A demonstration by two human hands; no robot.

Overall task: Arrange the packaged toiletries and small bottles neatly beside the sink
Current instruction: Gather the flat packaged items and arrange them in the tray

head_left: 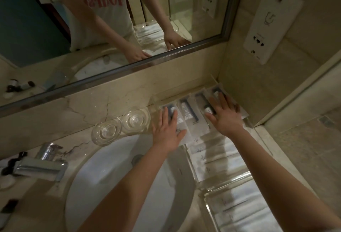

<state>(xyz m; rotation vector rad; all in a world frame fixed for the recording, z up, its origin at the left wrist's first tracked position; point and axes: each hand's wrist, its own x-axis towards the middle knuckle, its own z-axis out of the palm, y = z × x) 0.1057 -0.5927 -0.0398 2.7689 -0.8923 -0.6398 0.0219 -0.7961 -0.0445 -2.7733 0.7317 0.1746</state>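
Left hand [167,130] & right hand [226,118] lay flat, fingers [223,101] spread, on packets [190,119] beside sink [120,180]. Best approach, prob.: press lightly w/ 2 palms, squaring edges evenly.

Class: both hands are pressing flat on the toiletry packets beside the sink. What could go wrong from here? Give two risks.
1. The left hand lies close to a glass standing near the rim of the sink; a sideways sweep might knock it into the basin.
2. The packets overlap under the left hand and the right hand; a flat push could slide them askew or toward the sink.
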